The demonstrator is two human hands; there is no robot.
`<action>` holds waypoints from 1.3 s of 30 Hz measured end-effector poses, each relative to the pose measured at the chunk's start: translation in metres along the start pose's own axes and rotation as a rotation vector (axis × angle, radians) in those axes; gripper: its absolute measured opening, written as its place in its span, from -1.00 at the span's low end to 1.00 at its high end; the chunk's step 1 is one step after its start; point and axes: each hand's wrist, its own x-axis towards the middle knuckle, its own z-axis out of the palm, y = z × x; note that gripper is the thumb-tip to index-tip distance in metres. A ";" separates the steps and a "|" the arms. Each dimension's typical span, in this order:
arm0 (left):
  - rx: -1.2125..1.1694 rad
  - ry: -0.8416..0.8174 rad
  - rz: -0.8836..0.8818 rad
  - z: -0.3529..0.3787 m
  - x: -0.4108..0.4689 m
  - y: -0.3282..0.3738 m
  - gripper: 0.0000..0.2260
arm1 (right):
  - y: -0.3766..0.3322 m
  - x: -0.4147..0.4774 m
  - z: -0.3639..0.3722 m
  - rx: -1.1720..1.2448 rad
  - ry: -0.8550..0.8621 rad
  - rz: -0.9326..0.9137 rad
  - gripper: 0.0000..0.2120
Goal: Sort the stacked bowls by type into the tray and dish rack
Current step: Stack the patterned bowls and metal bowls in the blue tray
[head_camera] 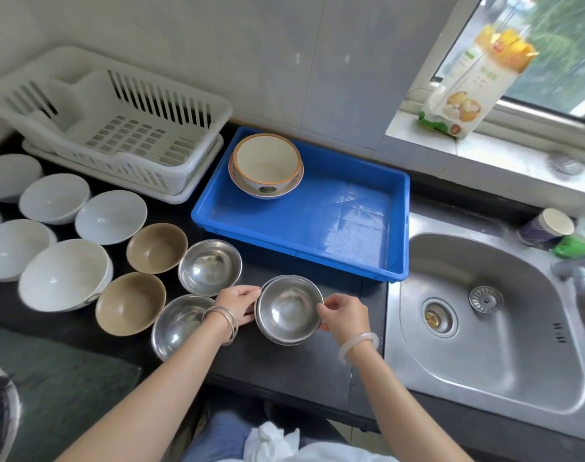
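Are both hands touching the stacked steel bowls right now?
Touching. The head view shows the left hand and right hand gripping opposite rims of the stacked steel bowls.

- Blue tray: floor open right and front; stacked ceramic bowls fill back-left corner.
- Dish rack: interior unobstructed.
- Left countertop: crowded with bowls; open strip before tray.
- Sink: borders right.

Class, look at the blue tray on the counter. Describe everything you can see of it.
The blue tray is a shallow rectangular bin, plastic by its look, with a raised rim. It sits flat on the dark counter between the white dish rack and the sink. Its floor shows pale scuffs and creases. In its far left corner stand nested orange-rimmed bowls; the rest is bare. Neither hand touches it.
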 end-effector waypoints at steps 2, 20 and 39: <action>-0.001 -0.010 -0.007 0.000 -0.002 0.000 -0.74 | 0.002 -0.001 0.005 -0.006 0.010 0.010 -0.89; 0.061 -0.199 -0.062 -0.011 0.007 0.005 -0.71 | 0.026 0.000 0.024 0.374 -0.034 0.223 -0.83; -0.074 -0.087 0.155 0.092 0.061 0.140 -0.76 | -0.070 0.132 -0.071 0.485 0.038 0.083 -0.69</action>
